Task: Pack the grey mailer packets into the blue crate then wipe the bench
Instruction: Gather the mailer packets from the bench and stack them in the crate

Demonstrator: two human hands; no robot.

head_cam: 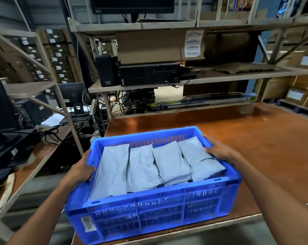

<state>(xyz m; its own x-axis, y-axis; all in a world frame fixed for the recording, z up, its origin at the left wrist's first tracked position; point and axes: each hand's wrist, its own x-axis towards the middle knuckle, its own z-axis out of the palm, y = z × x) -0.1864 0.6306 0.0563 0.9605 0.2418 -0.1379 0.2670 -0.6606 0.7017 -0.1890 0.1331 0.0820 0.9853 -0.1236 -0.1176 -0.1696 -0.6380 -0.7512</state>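
The grey packets (pixel 142 167) lie between the two hands, filling the blue crate (pixel 149 209) in four crinkled side-by-side rows; anything beneath the top layer is hidden, and the label on the crate's near wall is too blurred to read. The left hand (pixel 82 169) grips the left rim, fingers curled over it, and the right hand (pixel 218 149) grips the right rim, fingertips against the nearest packet. The crate is at the brown bench's (pixel 255 147) near left corner; resting or lifted cannot be told.
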